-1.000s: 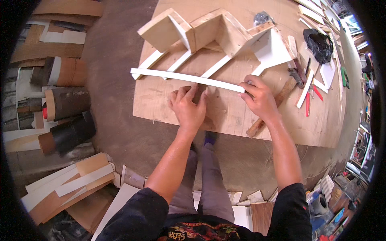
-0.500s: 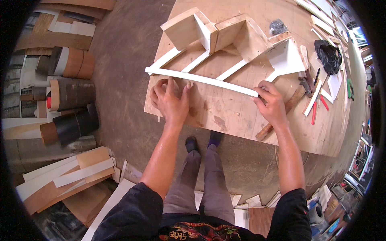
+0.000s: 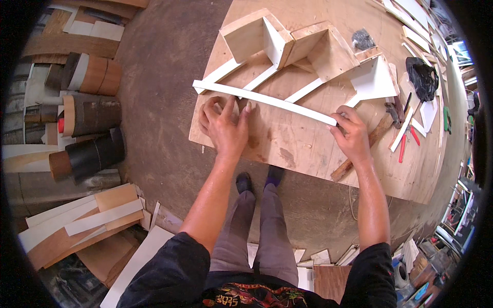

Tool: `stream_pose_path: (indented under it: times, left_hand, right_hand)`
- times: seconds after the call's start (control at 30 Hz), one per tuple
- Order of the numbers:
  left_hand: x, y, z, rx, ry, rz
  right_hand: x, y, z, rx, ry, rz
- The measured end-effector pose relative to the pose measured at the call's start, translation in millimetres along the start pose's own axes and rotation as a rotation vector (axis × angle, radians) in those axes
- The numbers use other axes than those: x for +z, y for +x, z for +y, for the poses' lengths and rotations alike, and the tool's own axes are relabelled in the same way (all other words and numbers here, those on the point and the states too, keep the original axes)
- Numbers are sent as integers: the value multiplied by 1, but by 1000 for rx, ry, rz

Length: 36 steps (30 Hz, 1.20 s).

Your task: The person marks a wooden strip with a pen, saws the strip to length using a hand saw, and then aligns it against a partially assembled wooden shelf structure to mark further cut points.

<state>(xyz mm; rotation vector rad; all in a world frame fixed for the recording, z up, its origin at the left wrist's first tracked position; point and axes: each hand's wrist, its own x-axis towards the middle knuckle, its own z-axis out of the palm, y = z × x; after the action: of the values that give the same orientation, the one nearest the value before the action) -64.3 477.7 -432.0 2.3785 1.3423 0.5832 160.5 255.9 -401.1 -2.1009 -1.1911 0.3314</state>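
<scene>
A long narrow white wooden strip (image 3: 272, 102) lies across the lower ends of several slanted white slats (image 3: 258, 79). Those slats run up to a stepped assembly of pale wood boxes (image 3: 311, 50) with white inner faces. Between thumb and fingers, my right hand (image 3: 352, 135) pinches the strip's right end. My left hand (image 3: 224, 126) is just below the strip's left half, fingers bent and thumb spread apart. Its fingertips come close to the strip's lower edge; whether they touch it is unclear.
The plywood tabletop (image 3: 267, 149) bears a hammer (image 3: 367, 141), red-handled pliers (image 3: 402, 147), a black plastic bag (image 3: 422, 79) and white offcuts (image 3: 411, 38). Rolls of sheet material (image 3: 92, 115) and stacked boards (image 3: 87, 226) are on the left. Wood scraps (image 3: 321, 256) lie behind my legs.
The view has shifted slightly, so the table and assembly appear farther right. Both hands keep nearly the same places along the white strip.
</scene>
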Motion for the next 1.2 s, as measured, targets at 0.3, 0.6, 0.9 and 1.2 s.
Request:
stream_pose_path:
  times: [0.3, 0.6, 0.9, 1.2]
  left_hand:
    - [0, 1, -5, 35, -54, 34]
    - [-26, 51, -74, 107, -341, 83]
    - [-26, 73, -87, -73, -638, -92]
    - [-19, 91, -114, -305, -1139, -255]
  right_hand:
    - [0, -1, -2, 8, -6, -9]
    - [-1, -3, -4, -32, -37, 10]
    - [1, -5, -5, -40, -82, 40]
    - [6, -4, -9, 60, -3, 34]
